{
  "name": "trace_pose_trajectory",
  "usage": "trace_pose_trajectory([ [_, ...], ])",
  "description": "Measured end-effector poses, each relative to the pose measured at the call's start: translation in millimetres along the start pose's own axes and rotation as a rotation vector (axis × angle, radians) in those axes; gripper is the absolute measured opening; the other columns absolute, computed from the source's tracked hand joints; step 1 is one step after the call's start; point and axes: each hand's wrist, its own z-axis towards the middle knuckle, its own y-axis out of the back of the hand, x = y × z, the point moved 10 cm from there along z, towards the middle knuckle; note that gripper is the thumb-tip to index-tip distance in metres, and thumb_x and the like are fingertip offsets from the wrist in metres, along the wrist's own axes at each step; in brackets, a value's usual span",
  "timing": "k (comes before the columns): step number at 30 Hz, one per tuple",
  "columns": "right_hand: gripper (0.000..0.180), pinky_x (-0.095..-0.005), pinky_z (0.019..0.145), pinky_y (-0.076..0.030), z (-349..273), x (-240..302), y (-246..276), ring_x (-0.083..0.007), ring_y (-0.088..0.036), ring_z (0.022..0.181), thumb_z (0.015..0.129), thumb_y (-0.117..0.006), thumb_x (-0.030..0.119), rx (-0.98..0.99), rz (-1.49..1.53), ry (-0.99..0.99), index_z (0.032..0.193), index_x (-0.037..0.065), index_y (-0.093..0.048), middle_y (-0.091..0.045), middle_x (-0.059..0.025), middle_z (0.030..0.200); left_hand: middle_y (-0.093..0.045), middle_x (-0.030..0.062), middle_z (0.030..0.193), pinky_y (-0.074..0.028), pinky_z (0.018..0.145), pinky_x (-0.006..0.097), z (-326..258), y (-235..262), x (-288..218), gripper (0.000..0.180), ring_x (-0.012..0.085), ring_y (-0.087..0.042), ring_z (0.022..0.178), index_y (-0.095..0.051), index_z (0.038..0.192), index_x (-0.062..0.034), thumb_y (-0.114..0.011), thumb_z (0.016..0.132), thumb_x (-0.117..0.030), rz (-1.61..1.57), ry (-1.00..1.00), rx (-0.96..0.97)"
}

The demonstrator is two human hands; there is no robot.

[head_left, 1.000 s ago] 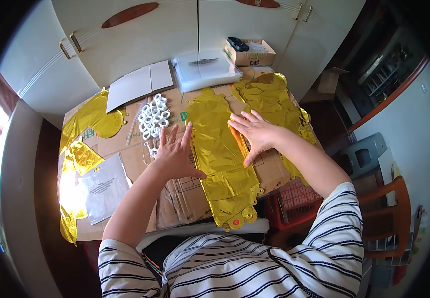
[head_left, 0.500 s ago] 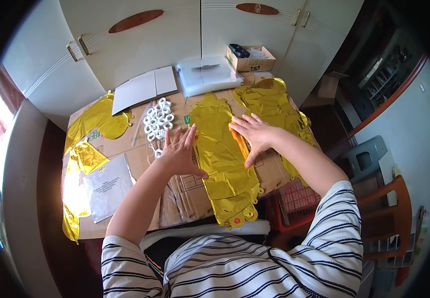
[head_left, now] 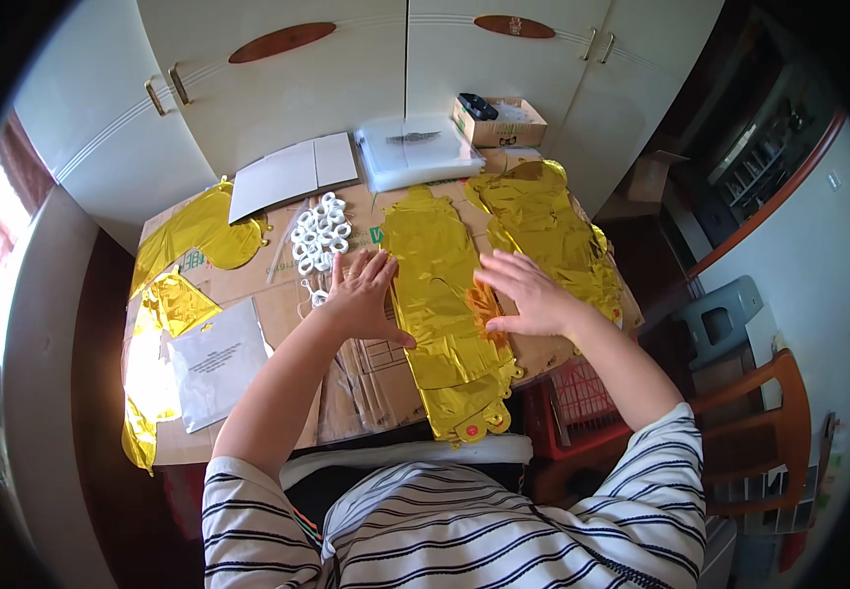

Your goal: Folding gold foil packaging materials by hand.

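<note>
Flat gold foil balloons (head_left: pixel 433 270) lie stacked lengthwise in front of me, their scalloped, tabbed near end reaching the table's front edge. My left hand (head_left: pixel 358 302) rests along the left edge of the stack, fingers spread and thumb on the foil. On the other side, my right hand (head_left: pixel 535 299) is open at the right edge, fingers and thumb apart. Beside its thumb, the foil's edge (head_left: pixel 484 309) shows crumpled and reflects orange. Just beyond my left hand is a pile of white ribbon rolls (head_left: pixel 322 234).
More gold foil balloons lie at the right (head_left: pixel 540 221) and far left (head_left: pixel 199 236). A printed clear bag (head_left: pixel 219 363) lies near left. Along the back are grey boards (head_left: pixel 292 177), a stack of clear bags (head_left: pixel 420 157) and a small carton (head_left: pixel 503 123). Cardboard (head_left: pixel 361 393) covers the table.
My right hand has shifted slightly right and its fingers have drawn back from the foil edge. My left hand stays nearly in place at the left edge.
</note>
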Motion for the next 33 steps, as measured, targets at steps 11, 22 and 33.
trace_pose_trajectory([
  [11,0.032,-0.0398,0.105,-0.048,-42,42,-15,-0.0283,-0.061,0.12,0.086,-0.076,0.019,-0.29,0.001,0.184,0.115,0.007,-0.072,-0.068,-0.0095,0.124,-0.02,0.0194,0.169,0.002,0.125,0.065,-1,3,0,0.147,0.0377,-0.008,0.159,-0.02,0.164,-0.0079,-0.079,0.052,-0.084,-0.017,-0.025,-0.095],
  [22,0.039,-0.0425,0.105,-0.049,-43,37,-14,-0.03,-0.062,0.121,0.083,-0.079,0.015,-0.278,0.057,0.178,0.12,0.007,-0.07,-0.067,-0.011,0.128,-0.058,0.0139,0.139,-0.021,0.122,0.065,-83,24,-59,0.049,0.0337,-0.048,0.14,-0.066,0.125,-0.0103,-0.079,0.084,-0.033,-0.167,-0.387,-0.583],
  [33,0.038,-0.0429,0.109,-0.048,-47,40,-15,-0.0301,-0.058,0.128,0.086,-0.077,0.016,-0.285,0.049,0.141,0.122,0.008,-0.069,-0.065,-0.0106,0.132,-0.068,0.0045,0.115,-0.032,0.12,0.057,-97,0,-73,0.023,0.0228,-0.063,0.12,-0.073,0.109,-0.0109,-0.074,0.089,-0.023,-0.225,-0.41,-0.573],
])
